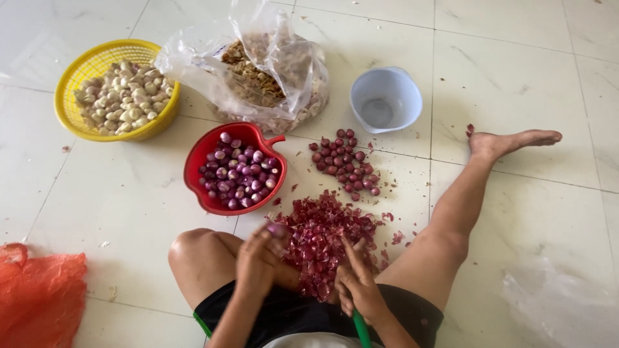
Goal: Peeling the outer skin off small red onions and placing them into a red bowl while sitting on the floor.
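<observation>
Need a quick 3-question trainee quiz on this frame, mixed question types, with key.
1. True or false: the red bowl holds peeled shallots.
2. What fills the yellow basket? A) garlic cloves B) peels C) water
3. What does the right hand grip?

Key: 1 true. 2 A, garlic cloves. 3 A green-handled tool; its blade is hidden. The left hand holds a shallot.

Bright, even daylight, faint soft shadows, mild sheen on tiles, hands slightly motion-blurred.
</observation>
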